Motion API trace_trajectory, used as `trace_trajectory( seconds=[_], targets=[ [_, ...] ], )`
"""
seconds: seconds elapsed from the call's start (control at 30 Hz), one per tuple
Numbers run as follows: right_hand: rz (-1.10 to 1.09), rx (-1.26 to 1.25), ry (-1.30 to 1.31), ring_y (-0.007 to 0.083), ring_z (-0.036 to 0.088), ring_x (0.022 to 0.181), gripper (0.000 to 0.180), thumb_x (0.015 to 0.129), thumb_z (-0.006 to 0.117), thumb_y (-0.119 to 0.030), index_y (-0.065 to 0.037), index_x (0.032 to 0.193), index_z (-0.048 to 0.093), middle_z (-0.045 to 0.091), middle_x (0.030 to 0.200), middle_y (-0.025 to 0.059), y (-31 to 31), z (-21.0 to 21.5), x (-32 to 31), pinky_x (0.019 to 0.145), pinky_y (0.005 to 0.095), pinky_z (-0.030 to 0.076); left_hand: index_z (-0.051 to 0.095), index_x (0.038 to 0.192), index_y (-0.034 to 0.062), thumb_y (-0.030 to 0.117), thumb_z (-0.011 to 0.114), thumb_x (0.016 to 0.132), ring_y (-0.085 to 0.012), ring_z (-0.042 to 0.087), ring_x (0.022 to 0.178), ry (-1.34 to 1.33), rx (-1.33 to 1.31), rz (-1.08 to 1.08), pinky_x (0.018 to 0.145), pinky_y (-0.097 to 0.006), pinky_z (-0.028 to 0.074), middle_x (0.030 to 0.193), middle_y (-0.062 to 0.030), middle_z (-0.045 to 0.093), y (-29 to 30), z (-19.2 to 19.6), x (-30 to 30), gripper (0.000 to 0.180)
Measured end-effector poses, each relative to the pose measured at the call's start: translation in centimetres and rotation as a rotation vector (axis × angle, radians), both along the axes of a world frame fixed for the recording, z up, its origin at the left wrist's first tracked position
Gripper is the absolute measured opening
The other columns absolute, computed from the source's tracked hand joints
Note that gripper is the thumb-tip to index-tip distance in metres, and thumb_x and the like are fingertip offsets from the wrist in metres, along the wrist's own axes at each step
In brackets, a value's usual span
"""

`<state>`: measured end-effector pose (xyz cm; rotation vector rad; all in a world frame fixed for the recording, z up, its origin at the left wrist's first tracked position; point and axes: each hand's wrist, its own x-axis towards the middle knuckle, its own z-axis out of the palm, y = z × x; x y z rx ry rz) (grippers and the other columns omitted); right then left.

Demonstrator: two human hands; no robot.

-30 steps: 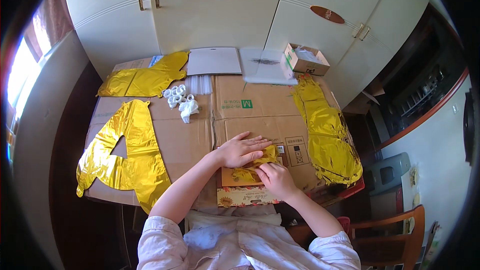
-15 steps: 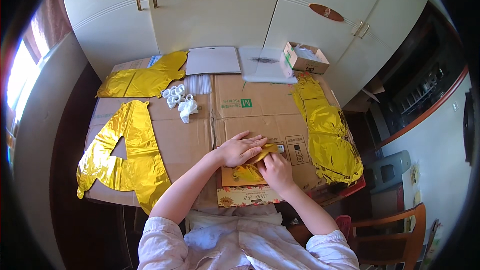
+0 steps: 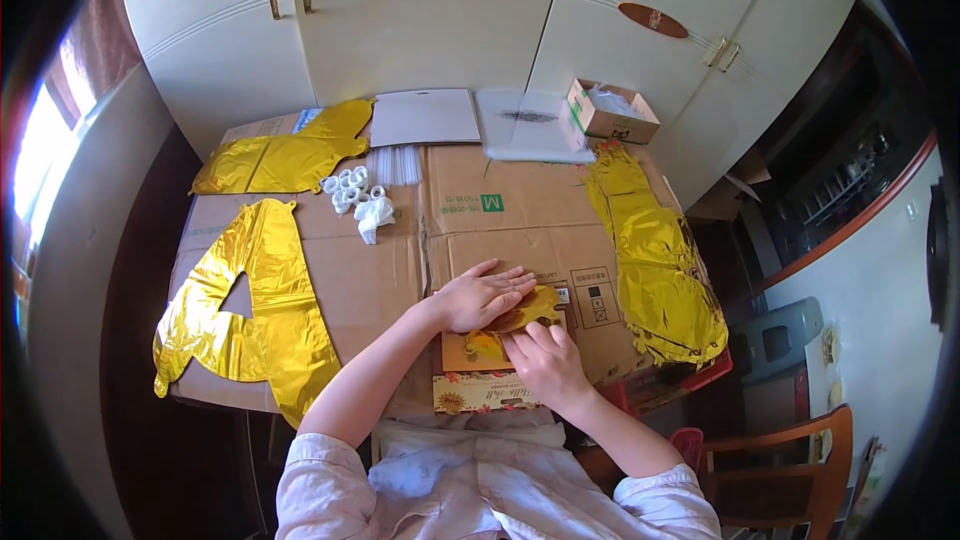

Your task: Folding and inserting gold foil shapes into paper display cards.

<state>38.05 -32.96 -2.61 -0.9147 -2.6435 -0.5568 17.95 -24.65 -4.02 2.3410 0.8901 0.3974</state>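
Lying flat, left fingers partly hide foil.

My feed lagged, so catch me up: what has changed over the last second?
The right hand first moved up the picture, then back down and a little left. The gold foil by its fingers went from crumpled to flatter. The left hand stays laid flat; the foil letter and open box haven't moved.
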Motion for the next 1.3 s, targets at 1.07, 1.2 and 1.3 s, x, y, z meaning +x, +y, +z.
trace_trajectory(
  seconds=[1.07, 1.2, 1.3],
  targets=[
    [-0.294, -0.21, -0.035, 0.0259, 0.06, 0.072, 0.04, 0.086, 0.06, -0.053, -0.02, 0.109, 0.066, 0.059, 0.083, 0.0058, -1.5, 0.1, -5.0, 0.053, 0.0348, 0.054, 0.032, 0.151, 0.0109, 0.05, 0.019, 0.103, -0.0241, 0.019, 0.147, 0.077, 0.049, -0.042, 0.121, -0.045, 0.008, 0.157, -0.0064, 0.029, -0.1, 0.5, 0.2, 0.063],
    [-0.299, -0.242, -0.016, 0.0275, 0.06, 0.08, 0.043, 0.086, 0.06, -0.053, -0.018, 0.11, 0.066, 0.059, 0.089, 0.0069, -1.8, 0.4, -5.0, 0.062, 0.0386, 0.055, 0.03, 0.151, 0.0111, 0.049, 0.017, 0.103, -0.0261, 0.016, 0.148, 0.089, 0.064, -0.055, 0.12, -0.047, 0.007, 0.157, -0.007, 0.028, -0.1, 0.2, 0.1, 0.063],
    [-0.275, -0.25, 0.058, 0.0306, 0.059, 0.089, 0.049, 0.085, 0.062, -0.051, -0.01, 0.111, 0.065, 0.059, 0.095, 0.0097, -2.3, 0.4, -4.4, 0.08, 0.0444, 0.052, 0.03, 0.151, 0.0118, 0.05, 0.016, 0.102, -0.0266, 0.016, 0.148, 0.11, 0.086, -0.066, 0.12, -0.047, 0.006, 0.158, -0.0075, 0.026, -0.1, 0.2, 0.1, 0.064]
  ],
)
